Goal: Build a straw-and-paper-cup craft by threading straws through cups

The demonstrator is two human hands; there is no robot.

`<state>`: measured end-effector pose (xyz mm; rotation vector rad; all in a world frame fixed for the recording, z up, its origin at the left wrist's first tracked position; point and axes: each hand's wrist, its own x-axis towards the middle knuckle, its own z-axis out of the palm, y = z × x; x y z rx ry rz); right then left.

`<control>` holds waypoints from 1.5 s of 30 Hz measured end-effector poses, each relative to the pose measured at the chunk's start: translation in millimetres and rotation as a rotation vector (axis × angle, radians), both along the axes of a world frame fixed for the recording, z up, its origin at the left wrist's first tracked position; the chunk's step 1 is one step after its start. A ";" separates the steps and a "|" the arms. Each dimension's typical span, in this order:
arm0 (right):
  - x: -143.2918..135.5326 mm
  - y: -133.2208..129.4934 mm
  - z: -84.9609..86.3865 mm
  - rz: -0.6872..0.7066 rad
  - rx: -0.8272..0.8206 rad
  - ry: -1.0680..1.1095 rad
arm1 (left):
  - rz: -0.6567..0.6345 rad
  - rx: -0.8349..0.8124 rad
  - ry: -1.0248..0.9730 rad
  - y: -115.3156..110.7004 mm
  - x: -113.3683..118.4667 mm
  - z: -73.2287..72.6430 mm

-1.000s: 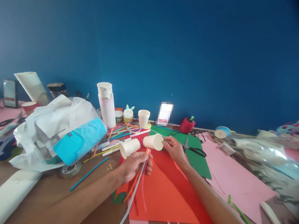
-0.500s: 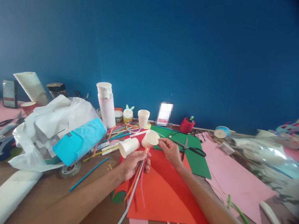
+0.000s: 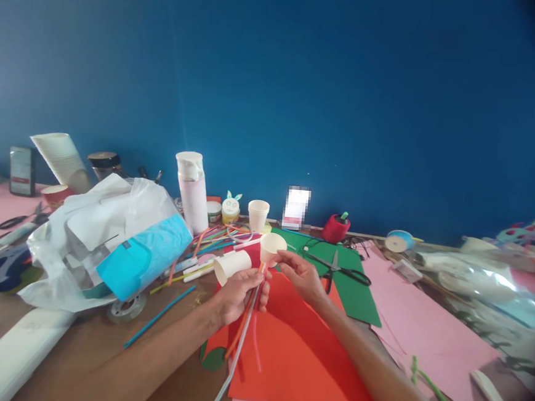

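Observation:
Below the middle of the view, my left hand (image 3: pixel 240 294) is closed around a bundle of drinking straws (image 3: pixel 237 352), grey, orange and pink, whose lower ends fan out toward me. Directly over the bundle's top is a small white paper cup (image 3: pixel 273 248), its mouth tilted up and toward me. Thumb and fingers of my right hand (image 3: pixel 299 277) are bent against the cup's lower right side; their tips partly hide where cup and straws meet. A second paper cup (image 3: pixel 233 266) lies on its side just left of the held one.
Orange paper (image 3: pixel 306 358) lies beneath my hands, with green paper (image 3: pixel 357 294) and black scissors (image 3: pixel 343 271) to the right. A plastic bag (image 3: pixel 80 229) fills the left. A white bottle (image 3: pixel 192 194) and an upright paper cup (image 3: pixel 257 215) stand near the blue wall.
My right hand's fingers have slid from the cup's right rim down to its lower side. The cup now sits slightly more upright. My left hand keeps hold of the straws.

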<state>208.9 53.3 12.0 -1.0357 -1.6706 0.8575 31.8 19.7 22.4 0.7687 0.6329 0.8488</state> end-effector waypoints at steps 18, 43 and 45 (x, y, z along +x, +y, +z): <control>-18.2 -34.4 37.6 0.025 -0.117 -0.022 | -0.048 0.156 0.100 -18.7 11.1 19.8; -23.2 -40.3 40.3 0.086 -0.185 0.010 | -0.079 0.072 0.080 -19.0 9.3 21.3; -23.3 -40.5 39.9 0.095 -0.197 0.014 | -0.091 0.070 0.079 -18.8 8.7 20.5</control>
